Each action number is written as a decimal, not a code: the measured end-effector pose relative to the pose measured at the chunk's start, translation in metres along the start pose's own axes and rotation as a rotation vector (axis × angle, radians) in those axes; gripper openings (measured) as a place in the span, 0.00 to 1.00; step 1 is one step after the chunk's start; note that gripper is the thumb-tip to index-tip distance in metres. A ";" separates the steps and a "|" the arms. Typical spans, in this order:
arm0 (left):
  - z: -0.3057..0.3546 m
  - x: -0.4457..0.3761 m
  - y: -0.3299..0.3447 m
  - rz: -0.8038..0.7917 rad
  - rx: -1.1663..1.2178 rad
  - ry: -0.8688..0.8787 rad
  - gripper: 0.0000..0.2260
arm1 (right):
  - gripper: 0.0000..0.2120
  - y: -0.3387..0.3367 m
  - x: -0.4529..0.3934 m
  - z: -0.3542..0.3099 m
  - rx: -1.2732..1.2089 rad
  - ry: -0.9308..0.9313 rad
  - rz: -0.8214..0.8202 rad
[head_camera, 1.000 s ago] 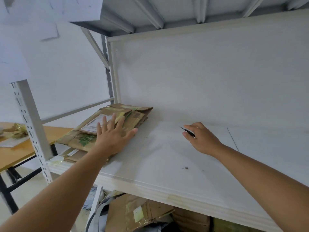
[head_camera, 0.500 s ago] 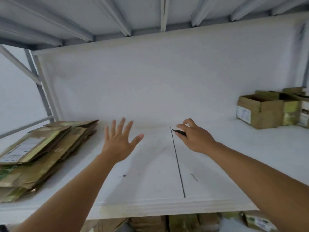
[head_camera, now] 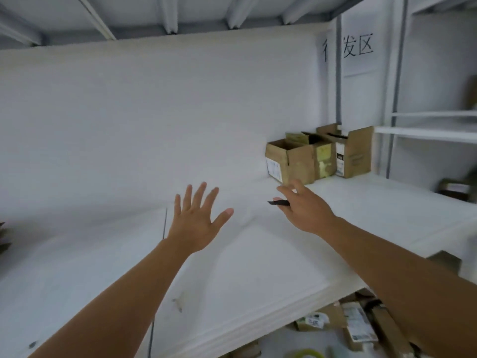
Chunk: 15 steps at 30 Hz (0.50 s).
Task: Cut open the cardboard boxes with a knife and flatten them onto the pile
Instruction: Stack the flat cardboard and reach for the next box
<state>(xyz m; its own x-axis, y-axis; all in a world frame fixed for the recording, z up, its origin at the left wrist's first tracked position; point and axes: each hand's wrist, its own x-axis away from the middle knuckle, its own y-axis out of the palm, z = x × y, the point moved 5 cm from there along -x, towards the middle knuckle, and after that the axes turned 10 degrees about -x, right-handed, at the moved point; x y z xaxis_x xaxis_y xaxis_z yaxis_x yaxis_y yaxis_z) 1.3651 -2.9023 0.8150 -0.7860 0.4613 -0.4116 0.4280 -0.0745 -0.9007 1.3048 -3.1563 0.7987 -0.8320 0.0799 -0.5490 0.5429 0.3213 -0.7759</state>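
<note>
Three open cardboard boxes stand at the back right of the white shelf: a front box with a white label, a middle box and a rear box. My right hand holds a small black knife and hovers just in front of the front box, index finger stretched toward it. My left hand hovers over the shelf's middle with fingers spread, holding nothing. Only a sliver of the flattened pile shows at the left edge.
A dark seam runs across the shelf boards. Beneath the shelf at the lower right lie more cardboard pieces. A second shelf unit stands to the right, and a sign with black characters hangs on the back wall.
The view has swung right: the flattened pile slid almost out of frame and the boxes came closer. My left hand left the pile; my right hand with the knife moved toward the boxes.
</note>
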 end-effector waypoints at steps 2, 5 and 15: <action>0.027 -0.020 0.008 -0.011 0.011 0.037 0.39 | 0.23 -0.008 -0.002 0.029 0.042 0.045 0.018; 0.060 -0.047 0.018 -0.015 0.008 0.082 0.39 | 0.22 -0.015 -0.005 0.065 0.143 0.085 0.076; 0.126 -0.158 0.040 0.031 -0.016 0.144 0.32 | 0.18 0.003 -0.014 0.100 0.331 0.092 0.072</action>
<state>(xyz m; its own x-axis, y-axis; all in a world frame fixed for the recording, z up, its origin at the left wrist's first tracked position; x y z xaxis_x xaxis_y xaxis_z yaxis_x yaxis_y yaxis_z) 1.4502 -3.0898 0.8268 -0.7007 0.5810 -0.4141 0.4589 -0.0773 -0.8851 1.3297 -3.2508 0.7730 -0.7892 0.1806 -0.5870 0.5953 -0.0100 -0.8034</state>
